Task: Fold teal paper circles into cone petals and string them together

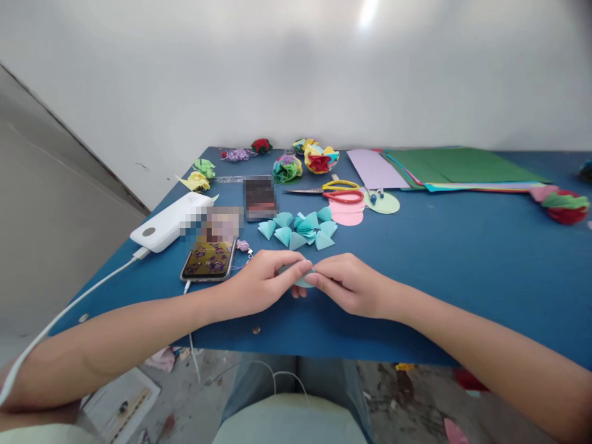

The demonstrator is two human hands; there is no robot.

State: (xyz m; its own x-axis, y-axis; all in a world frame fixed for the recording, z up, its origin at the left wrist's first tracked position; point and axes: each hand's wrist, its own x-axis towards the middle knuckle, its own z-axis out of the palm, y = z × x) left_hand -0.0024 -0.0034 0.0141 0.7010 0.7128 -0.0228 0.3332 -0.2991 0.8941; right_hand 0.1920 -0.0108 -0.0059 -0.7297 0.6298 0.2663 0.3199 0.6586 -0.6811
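Between my two hands, over the near part of the blue table, is a small piece of pale blue-green paper. My left hand pinches it from the left, thumb on top. From the right, my right hand pinches its edge between thumb and fingers. Much of the paper is hidden by the fingers. Just beyond my hands lies a cluster of folded turquoise paper pieces. Behind these, scissors with yellow and red handles rest partly on pink paper circles.
A phone and a white power bank with cables lie at left. Crumpled paper flowers stand along the back. Coloured sheets are stacked at back right, near a green paper circle. Another paper flower lies far right.
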